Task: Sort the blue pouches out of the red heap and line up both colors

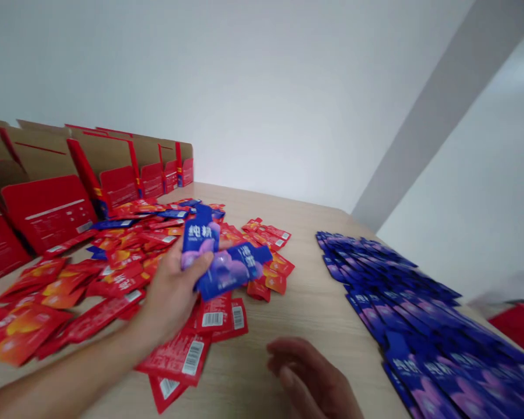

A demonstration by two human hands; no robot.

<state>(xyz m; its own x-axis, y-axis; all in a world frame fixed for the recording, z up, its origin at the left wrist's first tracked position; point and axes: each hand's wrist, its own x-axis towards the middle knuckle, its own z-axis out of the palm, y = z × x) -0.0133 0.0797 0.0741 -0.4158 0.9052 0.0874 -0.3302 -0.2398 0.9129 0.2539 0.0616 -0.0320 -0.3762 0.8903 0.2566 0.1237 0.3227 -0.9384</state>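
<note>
My left hand [170,294] is closed around a few blue sachets [225,265] with purple print, held just above a heap of red and orange sachets [113,279] on the wooden table [314,302]. A few blue ones lie mixed into that heap. My right hand [308,375] hovers low over the bare wood at the bottom centre, fingers loosely curled and apart, holding nothing. To the right lies a long overlapping row of blue sachets [419,326].
A line of open red and brown cardboard boxes [48,203] stands along the table's left and back edge. A red object [519,326] shows beyond the table at the far right. A white wall rises behind.
</note>
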